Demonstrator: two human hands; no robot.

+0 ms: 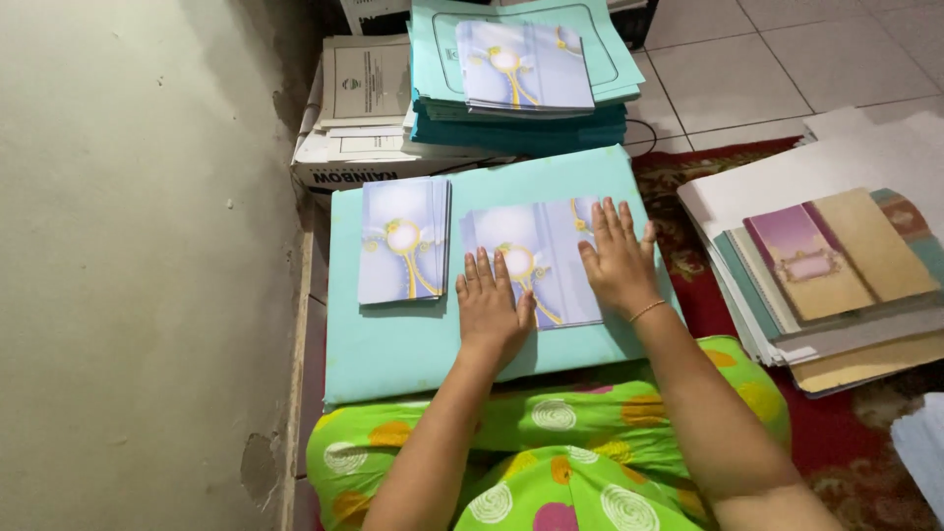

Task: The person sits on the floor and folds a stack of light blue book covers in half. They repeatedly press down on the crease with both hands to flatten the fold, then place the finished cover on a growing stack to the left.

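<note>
Fingers spread flat, the left hand (492,310) and right hand (619,261) press an unfolded lilac card (536,258) on the turquoise board (393,344). Just left lies a folded card stack (403,241), bare board around it. Beyond rise teal folders (521,128).

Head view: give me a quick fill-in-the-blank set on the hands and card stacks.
1. Both hands, left hand and right hand, press flat on a blue card lying on a ____ coloured board.
2. The bracelet is on the ____ wrist.
3. The second card stack lies to the ____ of the hands.

Missing words: turquoise; right; left
</note>
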